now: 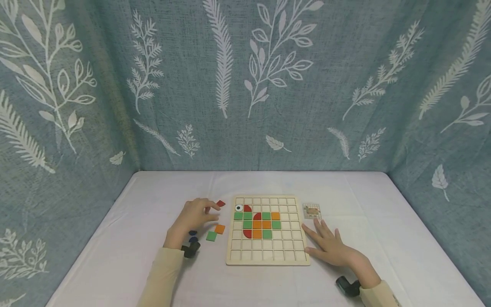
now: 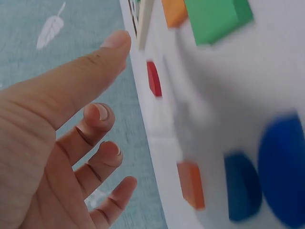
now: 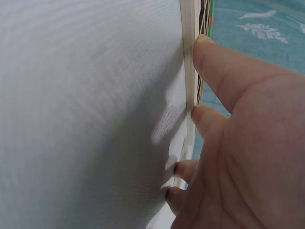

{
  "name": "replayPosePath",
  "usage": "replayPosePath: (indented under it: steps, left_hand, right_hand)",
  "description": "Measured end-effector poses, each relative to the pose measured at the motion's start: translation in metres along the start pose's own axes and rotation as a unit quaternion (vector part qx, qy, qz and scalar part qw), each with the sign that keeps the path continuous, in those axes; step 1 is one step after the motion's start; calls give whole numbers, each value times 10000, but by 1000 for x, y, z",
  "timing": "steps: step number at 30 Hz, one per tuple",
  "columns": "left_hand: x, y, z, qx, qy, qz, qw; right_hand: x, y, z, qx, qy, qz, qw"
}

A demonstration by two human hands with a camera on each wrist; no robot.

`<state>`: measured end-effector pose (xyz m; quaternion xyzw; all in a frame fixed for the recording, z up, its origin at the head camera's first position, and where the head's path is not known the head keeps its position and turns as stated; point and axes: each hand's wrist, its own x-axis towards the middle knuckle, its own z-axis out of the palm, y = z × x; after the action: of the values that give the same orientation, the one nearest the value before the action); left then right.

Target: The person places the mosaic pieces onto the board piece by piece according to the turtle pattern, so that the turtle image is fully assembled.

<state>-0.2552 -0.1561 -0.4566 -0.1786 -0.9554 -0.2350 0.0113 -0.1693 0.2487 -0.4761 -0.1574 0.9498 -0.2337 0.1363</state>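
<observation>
My left hand hovers over the table left of the wooden grid board, thumb and fingers spread apart around nothing. A red quarter-circle tile lies just past its fingertips. Closer to the board's left edge are an orange square tile and a green square tile. Dark blue rounded tiles lie by the left wrist, with another orange tile beside them. My right hand is spread out, its thumb and index fingertip on the board's right edge.
On the board, green, orange and red tiles plus a white eye tile form a figure in the upper left. A small picture card lies right of the board, near the right fingertips. A patterned curtain hangs behind the white table.
</observation>
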Motion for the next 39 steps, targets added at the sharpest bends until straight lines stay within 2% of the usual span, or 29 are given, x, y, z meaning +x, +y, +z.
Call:
replayPosePath:
  steps: [5,22,26,39]
  left_hand:
    - [-5,-14,-4,28,55,-160,9999]
    - [-16,-38,-23,244,-168,-671,9973]
    - [-18,-45,-26,319,-156,-699,9969]
    - [-24,-42,-27,558,62,-660,9962]
  right_hand:
    - [0,1,0,21,-20,-43,10000]
    - [0,1,-1,-12,-41,-12,10000]
    - [1,2,0,7,-18,-26,10000]
    - [0,0,-2,8,-78,4,10000]
